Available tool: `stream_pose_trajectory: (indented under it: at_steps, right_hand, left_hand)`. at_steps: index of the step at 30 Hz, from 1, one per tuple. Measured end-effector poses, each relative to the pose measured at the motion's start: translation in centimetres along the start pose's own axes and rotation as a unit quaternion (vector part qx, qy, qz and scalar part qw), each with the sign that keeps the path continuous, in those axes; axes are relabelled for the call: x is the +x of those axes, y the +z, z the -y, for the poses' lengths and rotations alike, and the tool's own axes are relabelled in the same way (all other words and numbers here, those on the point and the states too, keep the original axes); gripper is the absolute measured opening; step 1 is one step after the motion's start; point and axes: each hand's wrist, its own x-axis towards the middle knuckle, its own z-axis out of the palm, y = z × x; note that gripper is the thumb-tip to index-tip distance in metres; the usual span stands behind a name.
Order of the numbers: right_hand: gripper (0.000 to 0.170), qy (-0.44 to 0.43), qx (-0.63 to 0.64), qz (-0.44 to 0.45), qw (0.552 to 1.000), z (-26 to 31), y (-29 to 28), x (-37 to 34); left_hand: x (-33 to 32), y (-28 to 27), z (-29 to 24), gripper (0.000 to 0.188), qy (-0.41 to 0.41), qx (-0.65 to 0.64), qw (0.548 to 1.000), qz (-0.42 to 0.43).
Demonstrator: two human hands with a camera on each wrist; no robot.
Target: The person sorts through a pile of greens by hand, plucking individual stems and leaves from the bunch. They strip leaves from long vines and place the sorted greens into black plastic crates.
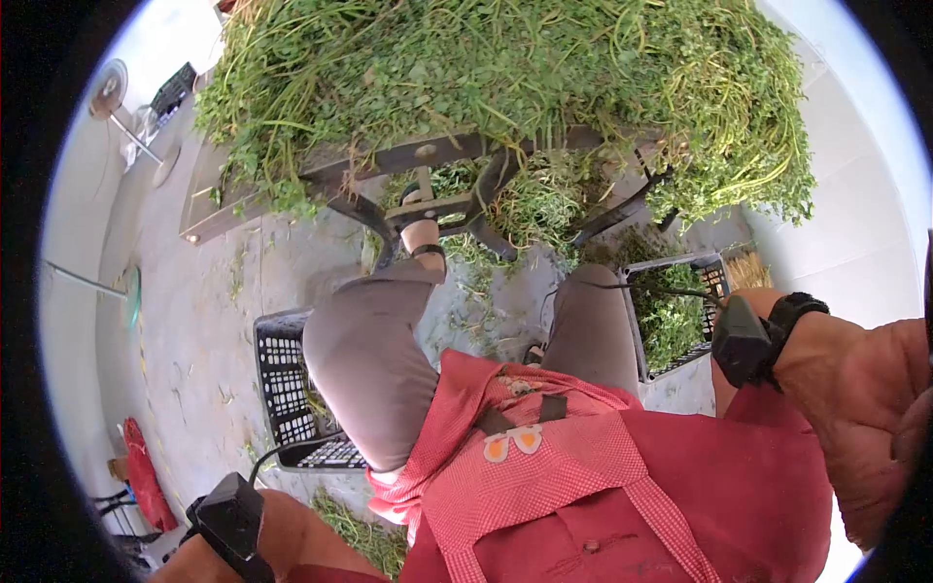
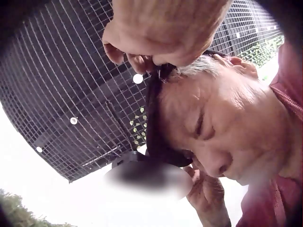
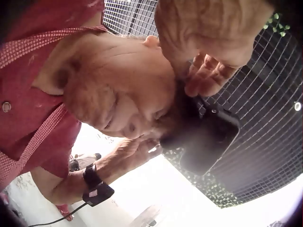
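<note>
Both hands are raised to the person's own head. In the left wrist view the left hand (image 2: pixel 165 30) curls its fingers at a black head strap (image 2: pixel 154 109); a blurred dark head camera sits below. On the other side, the right hand (image 3: pixel 213 38) has its fingers curled at the strap beside the black head camera (image 3: pixel 215 137), in the right wrist view. The head view shows the right hand at the right edge, fingertips cut off. There the left hand is out of frame, only its wrist with a black wrist camera (image 1: pixel 231 515) showing.
A heap of leafy green stems (image 1: pixel 505 78) covers a wooden table (image 1: pixel 228 219) in front. Black plastic crates (image 1: pixel 282 374) stand beside both legs, the right one holding greens. Loose stems litter the floor (image 1: pixel 204 330). A standing fan (image 1: pixel 109 89) is far left. Cables run from the wrist cameras.
</note>
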Motion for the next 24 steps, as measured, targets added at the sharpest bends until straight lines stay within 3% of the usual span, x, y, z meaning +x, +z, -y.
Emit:
stream_pose_trajectory:
  at_steps: [8, 10, 12, 24]
  right_hand:
    - [0.031, -0.035, -0.006, 0.01, 0.999, -1.2, -1.7, 0.9]
    - [0.047, 0.012, 0.084, 0.069, 0.994, -0.8, -2.8, 1.6]
    - [0.046, 0.011, 0.085, 0.076, 0.993, -0.4, -3.2, 1.7]
    - [0.044, -0.081, 0.072, -0.007, 0.994, -0.8, -2.1, 1.4]
  left_hand:
    - [0.0, 0.5, -0.6, 0.032, 0.032, 0.091, 0.995, -0.011]
    - [-0.5, 0.6, -0.3, 0.031, 0.033, 0.108, 0.993, -0.023]
    - [-0.6, 0.5, -0.7, 0.031, 0.035, 0.116, 0.992, -0.026]
    - [2.0, 0.3, -2.2, 0.027, 0.05, 0.171, 0.984, 0.01]
